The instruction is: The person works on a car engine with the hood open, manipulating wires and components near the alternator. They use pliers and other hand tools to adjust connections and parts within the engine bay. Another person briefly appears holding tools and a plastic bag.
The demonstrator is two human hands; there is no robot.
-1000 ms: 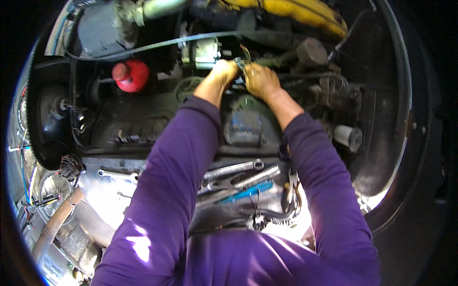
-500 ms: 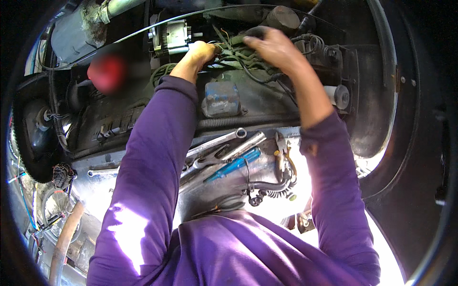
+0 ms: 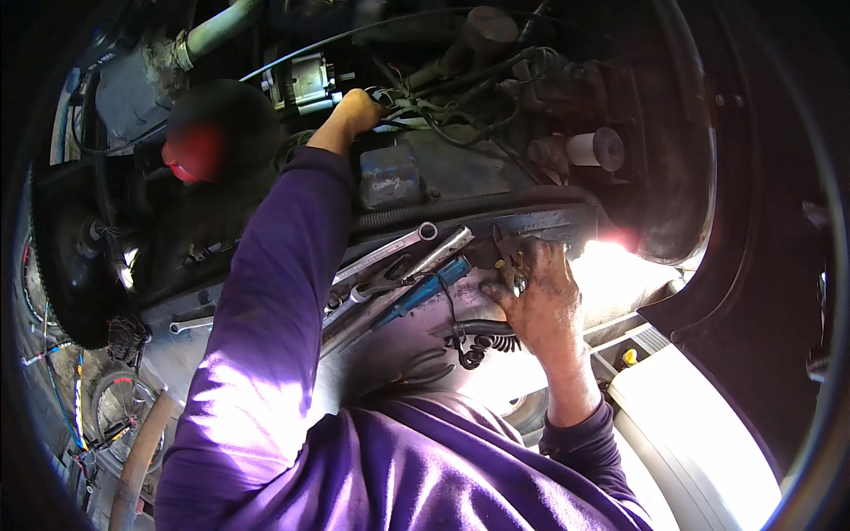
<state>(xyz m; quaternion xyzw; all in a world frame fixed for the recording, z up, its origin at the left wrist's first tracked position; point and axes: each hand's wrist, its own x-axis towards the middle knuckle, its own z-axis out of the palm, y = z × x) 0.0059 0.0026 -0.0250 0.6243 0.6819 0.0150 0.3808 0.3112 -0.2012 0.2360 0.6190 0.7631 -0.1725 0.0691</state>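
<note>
My left hand (image 3: 361,111) is closed on thin wires (image 3: 390,99) in the engine bay, its fingertips partly hidden. Just left of it is a silver alternator-like unit (image 3: 310,81) with a protruding shaft. On the metal ledge in front, my right hand (image 3: 547,296) curls over pliers (image 3: 521,281) with yellow on their handles, the tool showing between thumb and fingers. A blue-handled screwdriver (image 3: 416,299) lies left of that hand, beside ring spanners (image 3: 385,255). Nearer me are a dark curved hose (image 3: 485,327) and a coiled cord (image 3: 496,342).
A worn blue-topped box (image 3: 390,175) and a ribbed conduit (image 3: 460,208) lie behind the ledge. A blurred red shape (image 3: 195,152) is at the left. A white cylinder (image 3: 595,149) stands at the right. A bicycle wheel (image 3: 124,411) shows at lower left.
My right hand has left the wiring and come down toward me onto the pliers on the ledge. My left hand stays at the wires. The view has shifted slightly.
</note>
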